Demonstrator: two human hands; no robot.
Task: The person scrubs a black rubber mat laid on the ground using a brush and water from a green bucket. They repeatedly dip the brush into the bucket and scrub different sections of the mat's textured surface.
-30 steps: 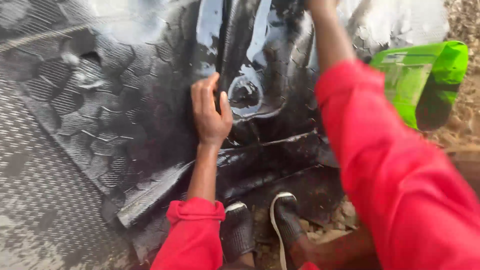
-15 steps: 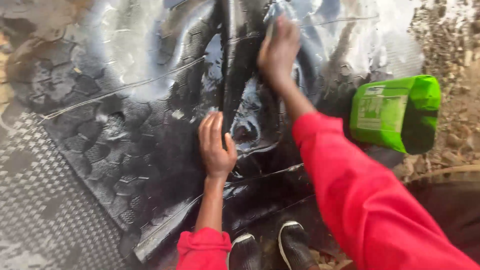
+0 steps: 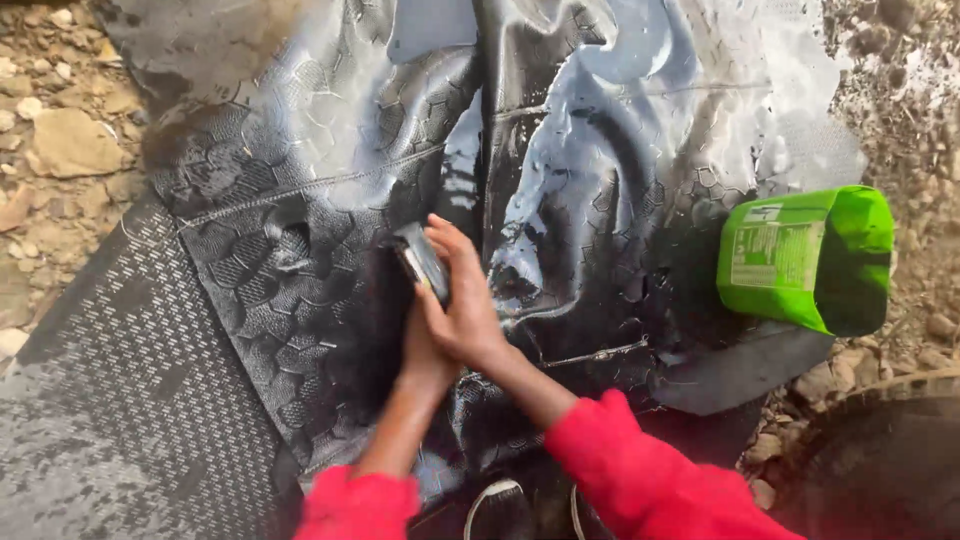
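Note:
A wet black rubber mat (image 3: 300, 270) with a hexagon pattern lies spread on stony ground, with soapy water shining across its upper half. My right hand (image 3: 465, 305) reaches across from the right and grips a small dark scrubbing brush (image 3: 420, 260), pressed against the mat near its middle fold. My left hand (image 3: 420, 352) rests on the mat directly under my right hand. Its fingers are covered, so I cannot see whether it holds anything. Both arms wear red sleeves.
A bright green pouch (image 3: 805, 258) lies on the mat's right edge. A second grey mat (image 3: 120, 400) with a dotted texture lies at lower left. My black shoes (image 3: 505, 510) stand on the near edge. Loose stones (image 3: 60, 140) and dirt surround everything.
My right hand has pulled back from the far middle of the mat towards me and leftward, crossing over my left hand. The view has shifted up, showing stones at the left.

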